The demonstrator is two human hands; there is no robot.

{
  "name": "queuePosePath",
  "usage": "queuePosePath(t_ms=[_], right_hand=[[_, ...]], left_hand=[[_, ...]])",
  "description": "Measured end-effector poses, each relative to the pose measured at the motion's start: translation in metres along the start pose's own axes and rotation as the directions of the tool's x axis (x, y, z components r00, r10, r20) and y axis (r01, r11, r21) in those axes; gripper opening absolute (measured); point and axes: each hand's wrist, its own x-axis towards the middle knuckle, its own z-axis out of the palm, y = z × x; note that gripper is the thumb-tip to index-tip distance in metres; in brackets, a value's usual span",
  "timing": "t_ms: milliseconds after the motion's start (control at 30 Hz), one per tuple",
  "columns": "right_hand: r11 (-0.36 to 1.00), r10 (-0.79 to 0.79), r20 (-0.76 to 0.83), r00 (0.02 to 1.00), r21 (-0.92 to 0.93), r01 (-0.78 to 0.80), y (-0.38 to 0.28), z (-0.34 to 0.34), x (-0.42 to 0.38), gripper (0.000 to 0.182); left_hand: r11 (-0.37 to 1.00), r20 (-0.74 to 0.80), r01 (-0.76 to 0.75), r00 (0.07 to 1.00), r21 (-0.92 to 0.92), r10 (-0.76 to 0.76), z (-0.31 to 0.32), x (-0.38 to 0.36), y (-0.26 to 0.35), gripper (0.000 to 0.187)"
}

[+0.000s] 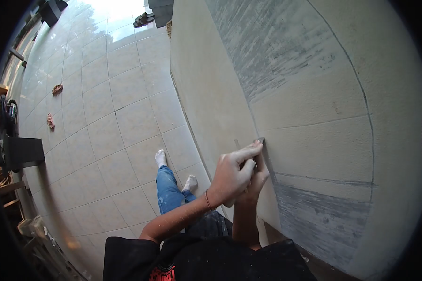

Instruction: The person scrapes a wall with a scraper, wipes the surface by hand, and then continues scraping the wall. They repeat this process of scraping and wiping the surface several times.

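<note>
Both hands are together against the cream wall [314, 150]. My left hand [234, 171], a bracelet on its wrist, is closed over a slim flat-bladed scraper. My right hand [259, 180] is closed around the same tool, partly behind the left. Only the scraper's dark blade tip [261, 140] shows clearly beyond the fingertips, touching the wall at a vertical seam; most of its handle is hidden. Dark scored lines cross the wall. Roughened grey patches lie above [276, 42] and below [319, 222] the hands in the view.
A pale tiled floor [98, 136] spreads to the left, with my white-socked foot [161, 158] on it. Loose sandals [57, 89] lie farther left. Dark footwear [143, 19] stands by a grey block at the top. Dark furniture [26, 151] lines the left edge.
</note>
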Motion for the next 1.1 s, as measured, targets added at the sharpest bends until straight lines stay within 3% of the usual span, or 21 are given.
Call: queuePosePath(t_ms=[33,100,133,167,200,267,300,333,400,500,533,633,733,833,867,900,933,1000,1033,1100], right_hand=[[0.999,0.032,0.096,0.995,-0.01,-0.031,-0.003,0.003,0.004,0.036],[0.998,0.065,0.248,0.967,-0.009,-0.064,-0.011,-0.003,-0.001,0.037],[0.997,0.069,0.333,0.94,0.005,-0.075,-0.011,-0.011,0.003,0.037],[0.996,0.072,0.416,0.906,0.017,-0.087,-0.01,-0.019,0.006,0.037],[0.993,0.084,0.525,0.847,0.025,-0.115,-0.003,-0.032,0.037,0.037],[0.996,0.063,0.506,0.86,0.018,-0.083,0.004,-0.035,0.05,0.035],[1.0,0.019,0.375,0.927,-0.001,-0.02,0.002,-0.039,0.037,0.035],[1.0,0.002,0.292,0.956,-0.009,0.0,0.001,-0.037,0.033,0.034],[1.0,-0.003,0.176,0.984,0.0,0.003,0.0,-0.029,0.028,0.034],[0.996,0.007,0.043,0.999,0.091,-0.01,-0.004,-0.015,0.002,0.035],[0.995,-0.069,-0.035,0.997,-0.071,0.066,-0.002,0.012,0.009,0.033],[0.998,0.037,0.369,0.929,0.041,-0.056,0.008,-0.01,0.047,0.033],[0.998,-0.057,0.032,0.998,-0.031,0.058,0.008,-0.002,0.018,0.035],[0.995,0.013,0.123,0.992,0.099,-0.026,0.0,-0.017,0.006,0.035],[0.988,0.039,0.162,0.986,0.138,-0.062,0.001,-0.018,0.007,0.035],[0.999,0.03,0.108,0.994,0.031,-0.033,0.001,-0.004,0.018,0.035],[0.998,0.035,0.109,0.993,0.04,-0.04,0.004,0.003,0.032,0.036],[0.99,0.032,0.425,0.905,0.112,-0.088,0.016,-0.013,0.065,0.036],[0.986,0.011,0.609,0.793,0.126,-0.111,0.018,-0.006,0.067,0.037],[0.997,-0.067,0.228,0.971,0.056,0.055,0.014,0.002,0.028,0.038]], left_hand=[[0.999,-0.017,-0.04,0.999,-0.014,0.04,0.005,-0.002,-0.002,0.036],[0.995,-0.017,0.04,0.999,-0.089,-0.042,-0.002,0.014,0.004,0.036],[0.995,-0.025,0.097,0.995,-0.026,-0.098,-0.009,0.025,0.01,0.036],[1.0,-0.091,0.006,0.996,0.012,-0.005,-0.013,0.038,0.008,0.036],[0.998,-0.076,0.056,0.996,0.003,-0.056,-0.02,0.044,0.012,0.037],[0.997,-0.067,0.073,0.995,0.006,-0.073,-0.026,0.044,0.014,0.037],[0.999,-0.068,0.041,0.997,0.015,-0.04,-0.02,0.037,0.01,0.037],[0.995,-0.022,0.099,0.995,-0.013,-0.099,-0.016,0.025,0.013,0.037],[0.998,-0.044,-0.062,0.997,-0.027,0.06,0.003,0.01,-0.007,0.035],[0.974,0.027,0.169,0.986,-0.151,-0.167,-0.008,0.023,0.014,0.032],[0.975,0.009,0.198,0.98,-0.097,-0.198,-0.016,0.036,0.02,0.032],[0.984,-0.026,0.173,0.984,-0.044,-0.174,-0.029,0.051,0.024,0.031],[0.997,-0.036,0.074,0.997,-0.029,-0.075,-0.02,0.034,0.015,0.031],[1.0,-0.046,-0.024,0.999,-0.005,0.024,-0.009,0.024,0.017,0.031],[0.995,-0.017,0.094,0.995,-0.039,-0.095,-0.015,0.03,0.018,0.031],[0.976,0.024,0.209,0.978,-0.061,-0.208,-0.02,0.039,0.029,0.031],[0.986,-0.032,0.166,0.985,-0.036,-0.167,-0.022,0.049,0.028,0.032],[0.991,-0.029,0.13,0.991,-0.014,-0.13,-0.036,0.059,0.03,0.034],[0.993,-0.023,0.121,0.992,0.006,-0.121,-0.041,0.061,0.028,0.036],[0.99,0.024,0.136,0.99,-0.02,-0.136,-0.031,0.039,0.024,0.036]])
